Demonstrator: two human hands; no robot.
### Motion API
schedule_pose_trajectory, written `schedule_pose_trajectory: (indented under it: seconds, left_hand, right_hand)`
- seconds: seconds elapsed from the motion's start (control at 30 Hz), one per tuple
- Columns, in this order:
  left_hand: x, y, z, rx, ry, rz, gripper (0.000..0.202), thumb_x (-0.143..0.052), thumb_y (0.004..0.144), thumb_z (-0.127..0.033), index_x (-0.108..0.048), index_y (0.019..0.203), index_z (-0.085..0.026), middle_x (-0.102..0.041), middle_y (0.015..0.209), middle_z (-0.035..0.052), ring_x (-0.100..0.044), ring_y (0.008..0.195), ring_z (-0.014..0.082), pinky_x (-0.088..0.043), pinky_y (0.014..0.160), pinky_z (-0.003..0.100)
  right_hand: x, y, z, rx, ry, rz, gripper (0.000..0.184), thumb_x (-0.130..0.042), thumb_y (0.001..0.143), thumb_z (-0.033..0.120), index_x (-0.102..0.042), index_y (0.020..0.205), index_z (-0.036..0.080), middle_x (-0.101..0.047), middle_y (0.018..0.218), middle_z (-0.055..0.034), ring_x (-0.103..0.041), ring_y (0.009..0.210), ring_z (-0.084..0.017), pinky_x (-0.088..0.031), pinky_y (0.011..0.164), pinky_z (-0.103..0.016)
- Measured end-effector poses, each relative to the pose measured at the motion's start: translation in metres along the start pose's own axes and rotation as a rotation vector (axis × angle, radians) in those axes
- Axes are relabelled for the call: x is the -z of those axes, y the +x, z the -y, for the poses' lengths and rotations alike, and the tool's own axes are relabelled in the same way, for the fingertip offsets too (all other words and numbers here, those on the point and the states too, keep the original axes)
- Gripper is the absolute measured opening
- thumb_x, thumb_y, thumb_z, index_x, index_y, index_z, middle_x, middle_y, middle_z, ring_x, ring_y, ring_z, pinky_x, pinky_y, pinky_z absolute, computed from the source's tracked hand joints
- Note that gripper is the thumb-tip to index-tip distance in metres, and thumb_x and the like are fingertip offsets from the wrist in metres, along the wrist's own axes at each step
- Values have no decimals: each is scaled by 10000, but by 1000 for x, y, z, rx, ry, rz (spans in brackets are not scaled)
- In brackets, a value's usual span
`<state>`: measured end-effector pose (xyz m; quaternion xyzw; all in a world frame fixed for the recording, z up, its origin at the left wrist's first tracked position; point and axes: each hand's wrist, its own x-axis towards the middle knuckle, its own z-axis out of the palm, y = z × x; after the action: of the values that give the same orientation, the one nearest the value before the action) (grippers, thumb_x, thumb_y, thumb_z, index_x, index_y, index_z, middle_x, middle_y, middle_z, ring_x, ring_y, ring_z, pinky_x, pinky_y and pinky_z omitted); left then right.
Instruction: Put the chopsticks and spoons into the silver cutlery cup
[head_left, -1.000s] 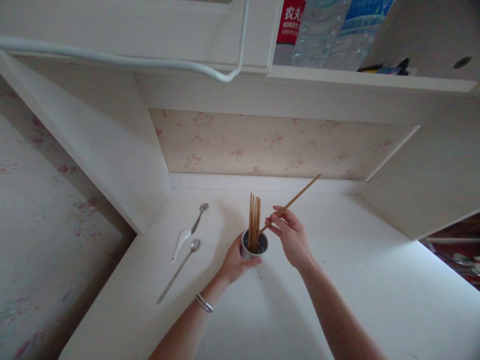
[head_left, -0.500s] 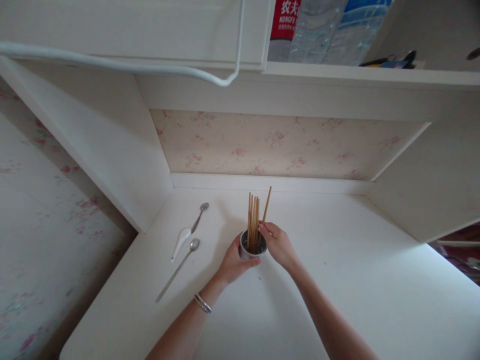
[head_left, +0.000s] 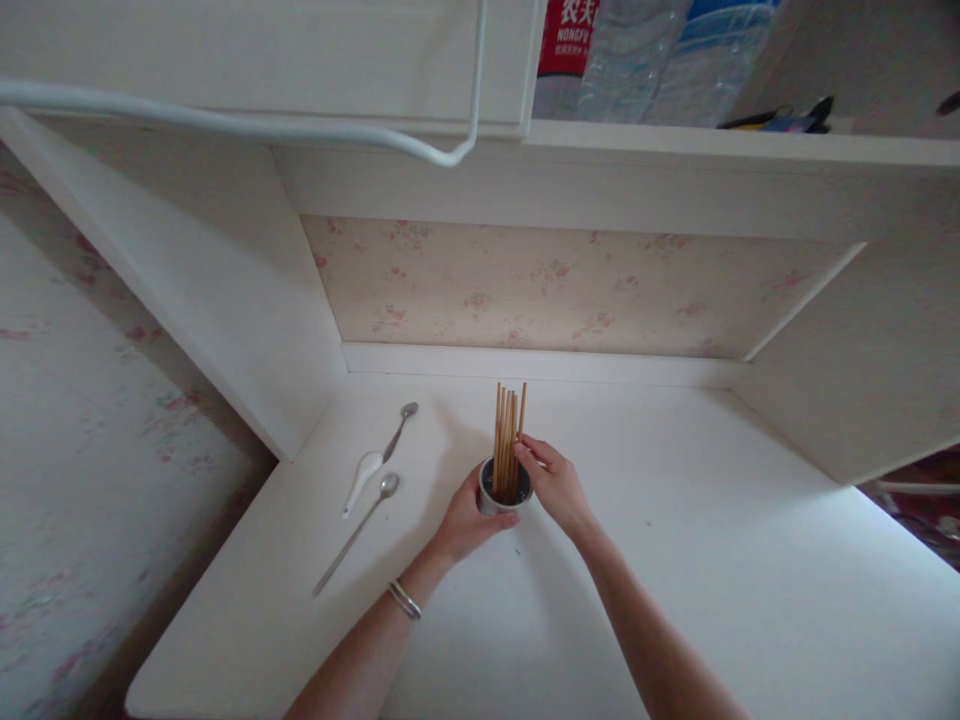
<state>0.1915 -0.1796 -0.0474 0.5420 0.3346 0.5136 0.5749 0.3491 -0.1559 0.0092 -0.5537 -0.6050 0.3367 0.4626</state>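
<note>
My left hand [head_left: 469,520] is wrapped round a small metal cup [head_left: 495,508] on the white desk, thumb across its front. Inside the cup stands a bundle of wooden chopsticks [head_left: 504,440], nearly upright. At the cup's right side my right hand [head_left: 551,482] pinches one chopstick [head_left: 523,410], which stands close beside the bundle. The lower end of that chopstick is hidden behind the fingers and the cup rim.
Left of the cup lie a long-handled metal spoon [head_left: 388,486], a white spoon [head_left: 364,475] and another metal spoon [head_left: 407,412]. A shelf with plastic bottles [head_left: 630,60] overhangs the white desk [head_left: 712,560]. A white cable [head_left: 300,130] hangs above.
The chopstick in my right hand has swung left, from a tilt to nearly upright against the bundle. My left hand keeps its hold on the cup.
</note>
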Motion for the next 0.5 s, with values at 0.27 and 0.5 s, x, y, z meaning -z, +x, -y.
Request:
schedule_pose_trajectory:
  seconds: [0.27,0.5]
  left_hand:
    - [0,-1,2,7,-2,2,816,-876,616,-237,-492,1333,-177,-603,1323,130,-558,1228,289,-394,1084,458]
    - [-1,1,-11,10,26,79,737,-844,657,-229,-530,1323,-188,-598,1335,133,-555,1239,302,-397,1083,475]
  right_hand:
    - [2,-2,-3,17,-7,35,317,-549,895,477,-757,956,246,-743,1043,-55,-667,1007,-243,-509,938,-403]
    - [-4,-24,-19,-76,274,225,861,-766,750,424,-334,1479,271,-561,1395,-82,-536,1274,-256,-455,1048,-441]
